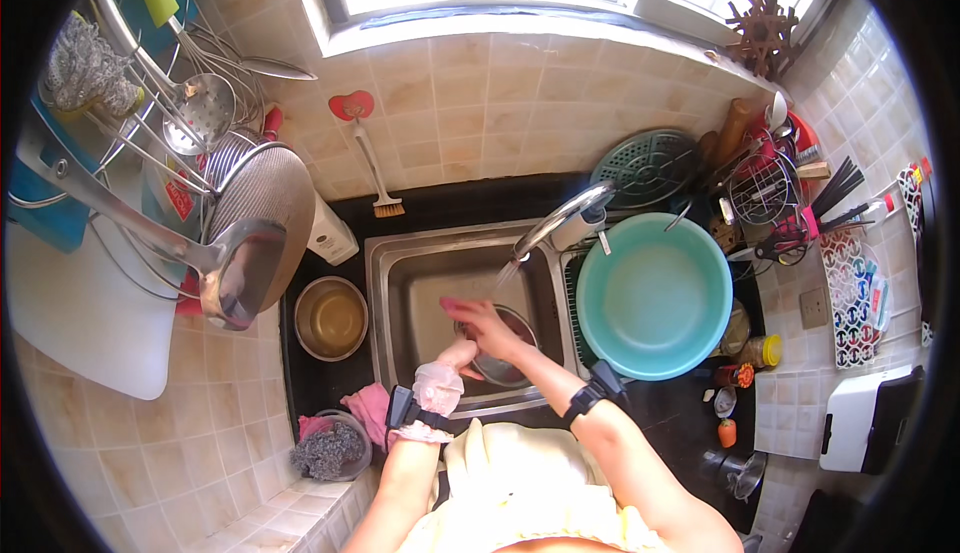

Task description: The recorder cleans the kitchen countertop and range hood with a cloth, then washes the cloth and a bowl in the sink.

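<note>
In the head view, a round metal bowl (517, 322) sits in the stainless steel sink (420, 283), under and beside my hands. My right hand (484, 328) reaches over the bowl's left side, with something pink at its fingertips that is too blurred to name. Just below it, my left hand (459, 354) is at the bowl's left edge, partly covered by the right; whether it grips the rim cannot be made out. Water runs from the curved metal faucet (559, 215) above the bowl. A pale pink scrunchie (437, 388) circles my left wrist.
Right of the sink stands a large turquoise basin (652, 298). A metal bowl (331, 318) rests on the counter at left, above a pink cloth (367, 410) and a tub of steel wool (328, 449). Ladles and a strainer (259, 215) hang at the upper left.
</note>
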{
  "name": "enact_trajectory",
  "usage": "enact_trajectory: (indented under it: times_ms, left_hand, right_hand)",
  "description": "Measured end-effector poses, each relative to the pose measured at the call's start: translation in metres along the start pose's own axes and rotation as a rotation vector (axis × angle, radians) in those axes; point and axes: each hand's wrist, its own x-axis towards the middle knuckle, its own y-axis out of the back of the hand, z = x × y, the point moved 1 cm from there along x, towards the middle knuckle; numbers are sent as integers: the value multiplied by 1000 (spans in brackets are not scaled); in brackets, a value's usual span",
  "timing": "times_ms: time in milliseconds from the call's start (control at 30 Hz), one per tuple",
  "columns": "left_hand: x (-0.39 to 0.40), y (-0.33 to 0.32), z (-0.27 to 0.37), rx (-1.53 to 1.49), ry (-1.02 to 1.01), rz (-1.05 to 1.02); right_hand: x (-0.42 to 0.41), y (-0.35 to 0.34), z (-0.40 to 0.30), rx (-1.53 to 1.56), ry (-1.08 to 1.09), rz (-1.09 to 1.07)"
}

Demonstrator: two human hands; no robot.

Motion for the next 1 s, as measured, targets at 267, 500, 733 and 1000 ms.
enact_trajectory:
  times_ms: [267, 500, 733, 1000]
  left_hand:
    - [6, -11, 11, 191, -299, 226]
    - [49, -26, 1, 212, -715, 501]
    - [23, -19, 17, 478, -977, 929]
    - [43, -18, 15, 90, -540, 805]
  right_hand:
    - [-23, 12, 68, -424, -238, 177]
    - [-82, 7, 159, 563, -1207, 189]
    - [-28, 61, 59, 119, -805, 518]
    - [-25, 141, 93, -518, -244, 445]
